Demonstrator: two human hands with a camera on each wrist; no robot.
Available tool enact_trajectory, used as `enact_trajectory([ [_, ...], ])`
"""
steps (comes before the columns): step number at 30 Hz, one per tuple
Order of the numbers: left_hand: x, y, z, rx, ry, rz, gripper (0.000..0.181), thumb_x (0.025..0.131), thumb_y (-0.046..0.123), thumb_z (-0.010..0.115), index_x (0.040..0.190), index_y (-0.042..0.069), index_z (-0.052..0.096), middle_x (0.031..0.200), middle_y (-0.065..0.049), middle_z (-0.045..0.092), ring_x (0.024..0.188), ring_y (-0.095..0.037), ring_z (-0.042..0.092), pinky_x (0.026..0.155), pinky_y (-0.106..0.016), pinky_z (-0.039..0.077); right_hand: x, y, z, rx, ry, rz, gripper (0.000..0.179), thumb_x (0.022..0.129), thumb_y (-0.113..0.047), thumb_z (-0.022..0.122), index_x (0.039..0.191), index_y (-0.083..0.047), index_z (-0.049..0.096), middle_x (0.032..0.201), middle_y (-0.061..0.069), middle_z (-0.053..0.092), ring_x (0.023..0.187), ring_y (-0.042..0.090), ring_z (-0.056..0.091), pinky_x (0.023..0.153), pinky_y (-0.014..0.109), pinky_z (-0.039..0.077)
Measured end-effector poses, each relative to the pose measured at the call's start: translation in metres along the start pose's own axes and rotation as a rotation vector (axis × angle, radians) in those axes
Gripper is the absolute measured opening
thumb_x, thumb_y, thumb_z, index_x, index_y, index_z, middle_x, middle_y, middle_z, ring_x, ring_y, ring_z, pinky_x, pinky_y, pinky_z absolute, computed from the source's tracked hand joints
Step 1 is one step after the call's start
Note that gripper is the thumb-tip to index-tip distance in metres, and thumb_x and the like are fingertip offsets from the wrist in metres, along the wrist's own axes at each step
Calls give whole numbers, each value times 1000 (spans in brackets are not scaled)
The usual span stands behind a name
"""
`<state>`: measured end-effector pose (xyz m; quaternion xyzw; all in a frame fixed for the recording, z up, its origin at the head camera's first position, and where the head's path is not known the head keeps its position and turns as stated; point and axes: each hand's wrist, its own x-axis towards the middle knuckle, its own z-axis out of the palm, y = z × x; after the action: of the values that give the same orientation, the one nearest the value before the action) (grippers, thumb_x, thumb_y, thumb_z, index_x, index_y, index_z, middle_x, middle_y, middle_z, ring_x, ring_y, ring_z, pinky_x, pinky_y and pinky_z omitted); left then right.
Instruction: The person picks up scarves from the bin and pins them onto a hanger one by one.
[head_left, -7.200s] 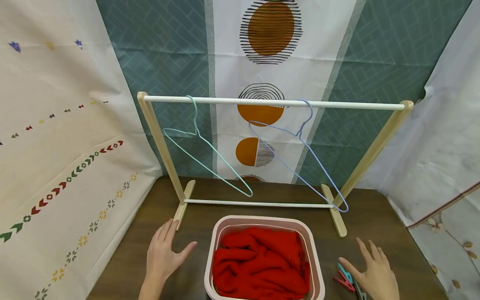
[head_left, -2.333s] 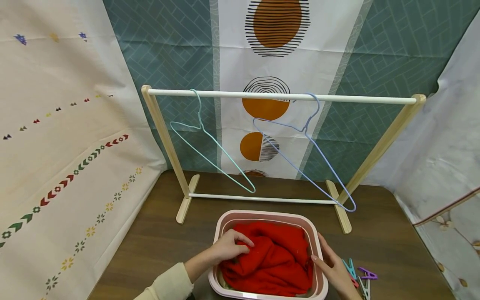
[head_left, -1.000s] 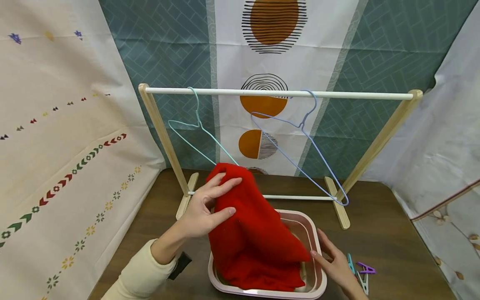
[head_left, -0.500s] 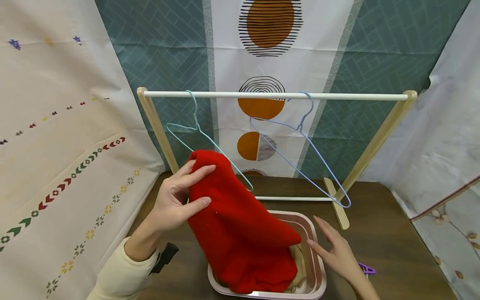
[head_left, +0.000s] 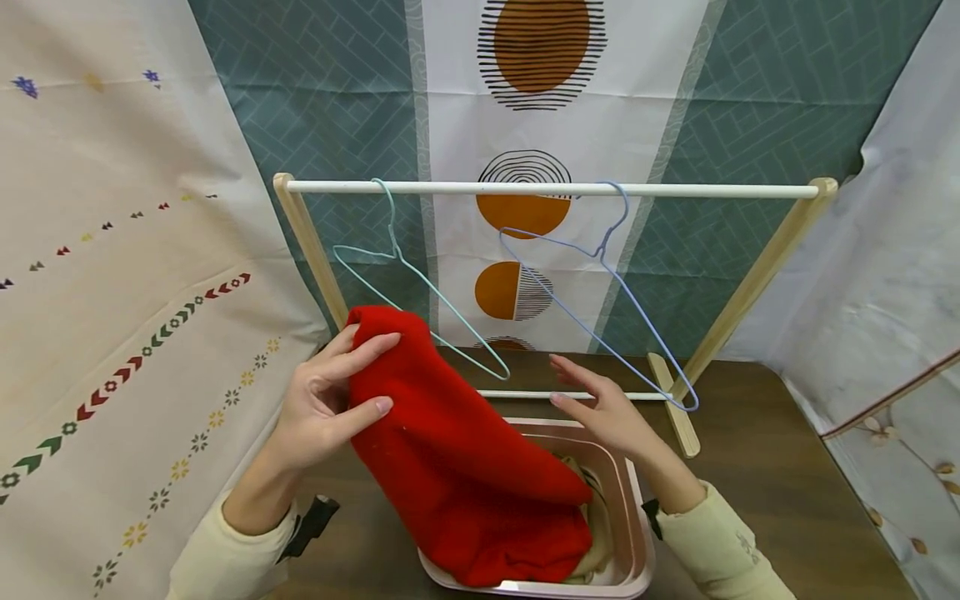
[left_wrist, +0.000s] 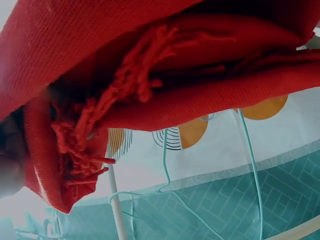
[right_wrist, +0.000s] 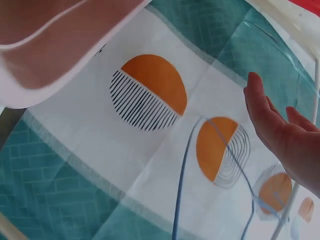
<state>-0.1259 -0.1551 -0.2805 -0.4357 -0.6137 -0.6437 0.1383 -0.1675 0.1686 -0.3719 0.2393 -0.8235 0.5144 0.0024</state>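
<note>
My left hand [head_left: 315, 408] grips the upper folded end of a red scarf [head_left: 442, 450], fingers behind and thumb in front. The scarf slopes down to the right, its lower part lying in the pink basin [head_left: 634, 517]. In the left wrist view, fringe [left_wrist: 131, 75] hangs along the scarf's edges. Over the basin's far side, my right hand [head_left: 611, 412] is raised with nothing in it, fingers stretched toward the scarf. The right wrist view has that hand [right_wrist: 287, 137] at its right edge. Under the scarf, a beige cloth [head_left: 600, 533] shows inside the basin.
Behind the basin stands a wooden rack with a white top rail [head_left: 450, 188]. A mint hanger [head_left: 392, 237] hangs on its left part, a blue hanger [head_left: 602, 250] right of the middle. A lower bar [head_left: 525, 394] crosses near the brown table [head_left: 757, 450].
My left hand took hold of the scarf, lifted it out of the basin and drew it left. My right hand let go of the basin's rim and moved left and up over it.
</note>
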Motion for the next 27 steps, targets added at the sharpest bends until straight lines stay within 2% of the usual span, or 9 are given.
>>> enact_trajectory([
  [2,0,-1,0,-1,-1,3,54,71,-21,53,124,-9,50,120,-15,49,99,-22,52,70,-27,51,10,-3,2,-3,-17,17,53,89,-18,58,137,-6,39,133,17,45,118,34,45,90,51,39],
  [9,-2,-1,-1,30,6,-35,60,68,-25,50,125,-4,52,121,-13,50,97,-22,53,69,-28,52,41,-6,12,5,-80,54,54,89,-22,59,137,-7,40,133,16,45,115,30,49,90,45,42],
  [17,-3,-5,-1,50,-7,-54,63,68,-24,51,126,0,52,120,-12,50,99,-22,51,69,-28,51,80,-3,30,213,-219,208,59,89,-27,59,140,-12,35,138,13,40,111,28,52,83,37,48],
  [21,-3,-7,0,44,-20,-54,65,68,-25,49,127,3,52,120,-11,50,99,-22,51,69,-29,52,94,-6,39,202,-269,211,59,89,-31,58,141,-14,35,136,15,41,112,28,51,78,38,50],
  [27,-4,-8,-1,56,-26,-66,64,69,-23,51,128,3,52,121,-12,49,100,-23,51,68,-31,52,107,-11,49,215,-302,211,53,93,-27,52,140,-11,35,132,16,45,114,31,48,74,41,51],
])
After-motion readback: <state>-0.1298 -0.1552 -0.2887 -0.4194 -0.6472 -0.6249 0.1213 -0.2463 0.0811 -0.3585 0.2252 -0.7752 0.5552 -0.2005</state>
